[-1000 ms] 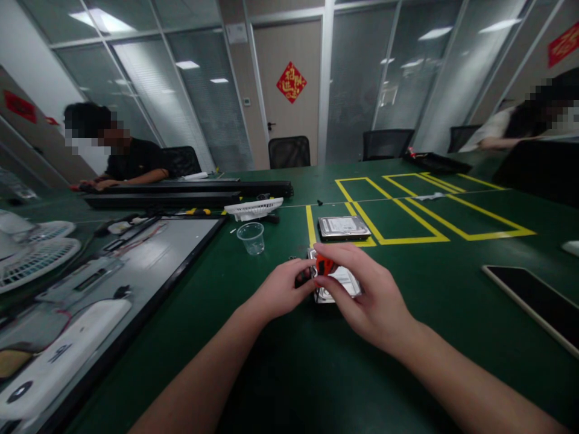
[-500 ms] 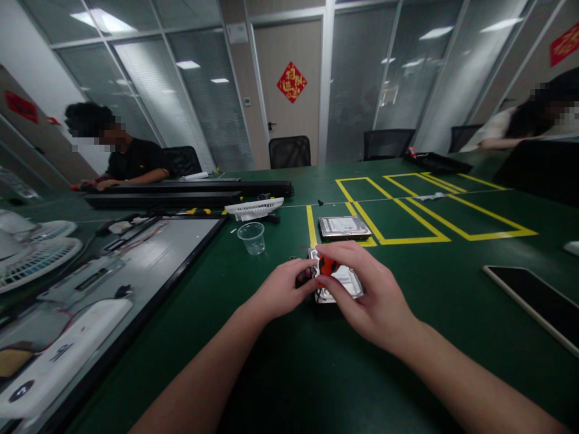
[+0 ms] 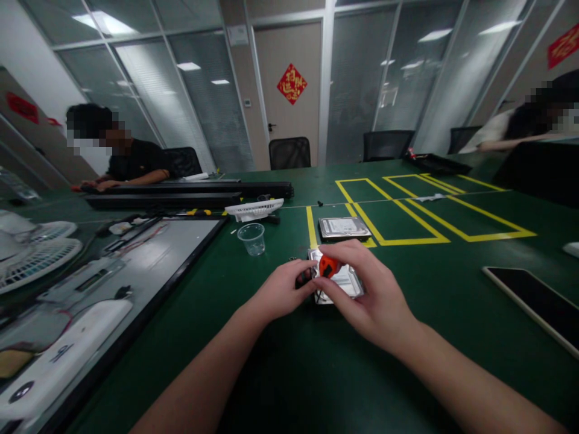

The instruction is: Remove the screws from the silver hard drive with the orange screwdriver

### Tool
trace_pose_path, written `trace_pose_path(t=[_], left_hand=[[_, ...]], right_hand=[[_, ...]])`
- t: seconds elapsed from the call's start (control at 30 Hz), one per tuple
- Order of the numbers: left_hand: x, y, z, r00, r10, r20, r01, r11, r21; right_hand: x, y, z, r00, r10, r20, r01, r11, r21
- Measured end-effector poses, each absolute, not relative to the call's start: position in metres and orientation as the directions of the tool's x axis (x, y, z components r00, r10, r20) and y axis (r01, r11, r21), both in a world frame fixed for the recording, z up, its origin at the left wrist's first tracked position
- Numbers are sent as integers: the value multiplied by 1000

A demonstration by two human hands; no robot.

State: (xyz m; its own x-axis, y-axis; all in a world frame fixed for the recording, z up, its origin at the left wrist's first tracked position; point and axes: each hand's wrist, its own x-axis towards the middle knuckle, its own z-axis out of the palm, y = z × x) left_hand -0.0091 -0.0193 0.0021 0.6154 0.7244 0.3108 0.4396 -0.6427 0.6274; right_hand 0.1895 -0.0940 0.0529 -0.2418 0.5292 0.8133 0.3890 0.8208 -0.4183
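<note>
A silver hard drive (image 3: pixel 348 280) lies on the green table, partly covered by both hands. My right hand (image 3: pixel 368 286) closes its thumb and fingers round an orange and black screwdriver handle (image 3: pixel 329 266) above the drive's left part. My left hand (image 3: pixel 284 286) is at the drive's left edge, thumb and fingers pinched near a dark object; what they hold is too small to make out. The tool's tip is hidden. Just behind lies a second hard drive (image 3: pixel 344 228), label up. To the left stands a clear plastic cup (image 3: pixel 252 240).
A large panel (image 3: pixel 181 241) with parts and a white casing (image 3: pixel 67 355) fills the left. A white grille (image 3: pixel 254 208) and black bars (image 3: pixel 190 190) lie farther back. A phone (image 3: pixel 534 301) is at right. Two people sit across the table.
The orange handle has turned and tilted a little in my right hand, showing a different side. My left hand stays in the same place.
</note>
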Motion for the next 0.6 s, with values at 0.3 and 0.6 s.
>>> trace_pose_path(t=[0.3, 0.6], left_hand=[[-9, -21, 5, 619, 725, 301, 426, -632, 647], [-9, -19, 0, 606, 725, 329, 424, -643, 638]], right_hand=[[189, -99, 54, -280, 542, 792, 348, 826, -442], [190, -96, 51, -269, 527, 806, 358, 832, -424]])
